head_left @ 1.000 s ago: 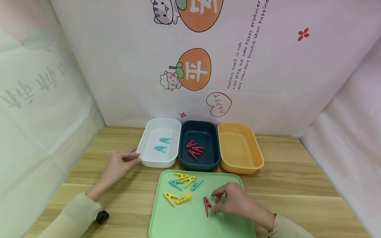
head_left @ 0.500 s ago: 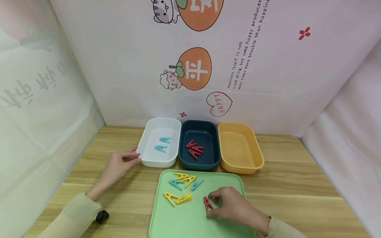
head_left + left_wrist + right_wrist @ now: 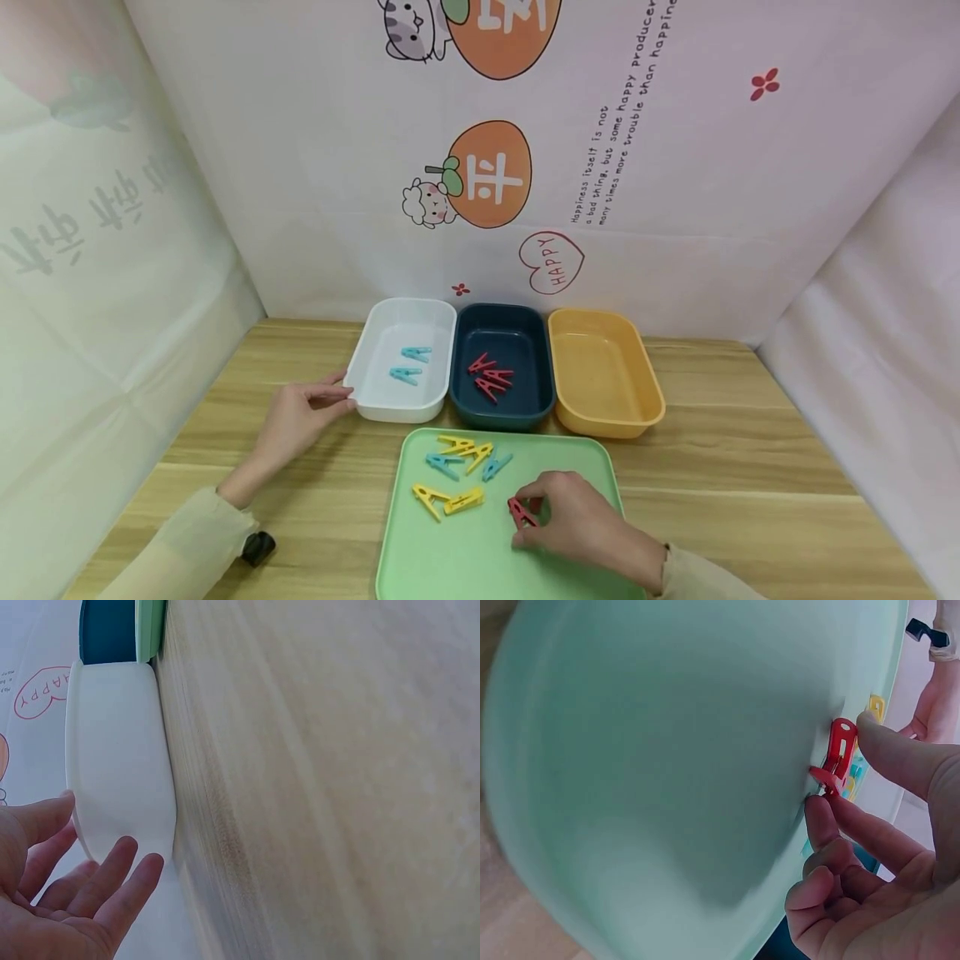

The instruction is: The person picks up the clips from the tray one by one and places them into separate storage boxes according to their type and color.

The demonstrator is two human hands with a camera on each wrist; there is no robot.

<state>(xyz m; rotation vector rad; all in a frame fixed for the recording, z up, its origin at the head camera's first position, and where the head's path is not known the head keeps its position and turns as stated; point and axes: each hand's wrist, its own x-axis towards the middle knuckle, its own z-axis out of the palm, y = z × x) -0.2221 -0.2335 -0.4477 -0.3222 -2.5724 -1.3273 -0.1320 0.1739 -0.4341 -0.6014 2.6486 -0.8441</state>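
My right hand [image 3: 573, 517] pinches a red clothespin [image 3: 522, 513] between thumb and fingertips, close over the light green tray [image 3: 450, 567]. In the right wrist view the thumb is at one end of the red clothespin [image 3: 842, 742] and the fingertips at its other end. Left of it on the tray lie yellow clothespins [image 3: 463, 500] and blue clothespins [image 3: 497, 467]. My left hand [image 3: 296, 421] touches the front left corner of the white bin [image 3: 397, 414]; in the left wrist view its fingers are spread loosely at the wall of the white bin [image 3: 120, 757].
Beside the white bin, which has two blue clothespins [image 3: 406, 375] in it, stands a dark blue bin [image 3: 502, 419] with several red clothespins [image 3: 489, 387]. A yellow bin [image 3: 611, 429] is at the right of the row. Behind them hangs a printed cloth [image 3: 337, 208].
My right hand has moved left and its thumb and fingers have closed on the red clothespin, which has shifted slightly left and turned. The left hand stays at the white bin.
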